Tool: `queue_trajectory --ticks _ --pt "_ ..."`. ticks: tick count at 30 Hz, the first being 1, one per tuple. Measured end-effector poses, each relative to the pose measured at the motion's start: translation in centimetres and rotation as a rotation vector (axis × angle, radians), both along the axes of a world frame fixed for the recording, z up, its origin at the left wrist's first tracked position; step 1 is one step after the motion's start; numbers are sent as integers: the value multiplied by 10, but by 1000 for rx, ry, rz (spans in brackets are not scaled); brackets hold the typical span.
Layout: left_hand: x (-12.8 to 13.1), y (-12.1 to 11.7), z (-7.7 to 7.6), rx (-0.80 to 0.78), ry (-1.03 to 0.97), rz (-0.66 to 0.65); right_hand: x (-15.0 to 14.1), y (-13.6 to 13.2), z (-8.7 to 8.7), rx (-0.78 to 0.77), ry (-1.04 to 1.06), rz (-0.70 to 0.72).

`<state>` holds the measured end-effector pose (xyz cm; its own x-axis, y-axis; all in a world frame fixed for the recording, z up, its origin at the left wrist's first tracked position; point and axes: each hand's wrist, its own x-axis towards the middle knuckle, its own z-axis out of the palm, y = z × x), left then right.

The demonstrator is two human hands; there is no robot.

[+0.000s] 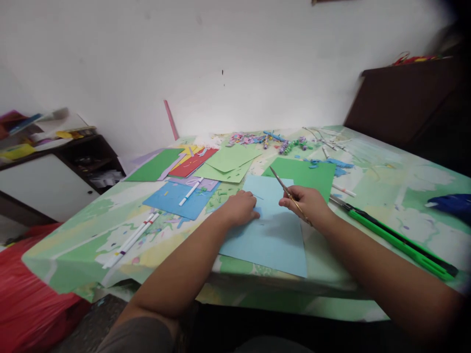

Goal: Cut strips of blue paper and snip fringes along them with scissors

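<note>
A light blue sheet of paper [277, 250] lies in front of me, its near corner over the table edge. My left hand [241, 208] rests on its left side, fingers curled and thumb out, at a small darker blue piece of paper [257, 212]. My right hand [307, 203] is closed around a pair of scissors [280, 182] above the sheet. Their blades point up and to the left, and look closed; part of the handles is hidden by the fingers. A thin dark strip [259, 197] lies on the sheet between the hands.
A large green utility knife [397, 240] lies right of my right hand. Green sheets [320, 174], blue sheets [165, 198] and a red sheet [191, 164] spread behind. White marker-like sticks [136, 238] lie left. Paper scraps [243, 139] and curled pieces [294, 145] sit near the wall.
</note>
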<state>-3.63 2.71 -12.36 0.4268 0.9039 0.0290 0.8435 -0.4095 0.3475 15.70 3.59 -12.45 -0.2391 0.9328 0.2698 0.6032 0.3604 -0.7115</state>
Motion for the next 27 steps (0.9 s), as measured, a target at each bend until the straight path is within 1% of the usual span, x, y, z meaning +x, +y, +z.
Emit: queue_trajectory --ticks 3,6,8,10,12,15,18,21,24,27 --pt "0 0 3 24 -151 103 0 0 0 -5 30 13" --pt "3 -4 9 39 -372 220 1 1 -2 -20 81 12" --pt "7 -8 12 30 -542 245 0 1 -3 -45 136 26" --pt "14 -13 12 -18 -788 230 -2 -1 -4 -86 200 72" --pt "23 -17 11 -131 -1125 207 -6 -5 -4 -136 264 142" --pt "33 -23 8 -291 -1310 199 -11 -10 -2 -199 346 237" --pt "37 -25 7 -422 -1429 217 -14 -12 0 -243 408 255" --pt "35 -25 8 -441 -1447 264 -13 -9 -1 -275 472 205" --pt "31 -24 10 -481 -1405 281 -11 -5 -3 -283 529 174" --pt "27 -24 11 -584 -1259 243 -9 -4 -3 -274 567 162"
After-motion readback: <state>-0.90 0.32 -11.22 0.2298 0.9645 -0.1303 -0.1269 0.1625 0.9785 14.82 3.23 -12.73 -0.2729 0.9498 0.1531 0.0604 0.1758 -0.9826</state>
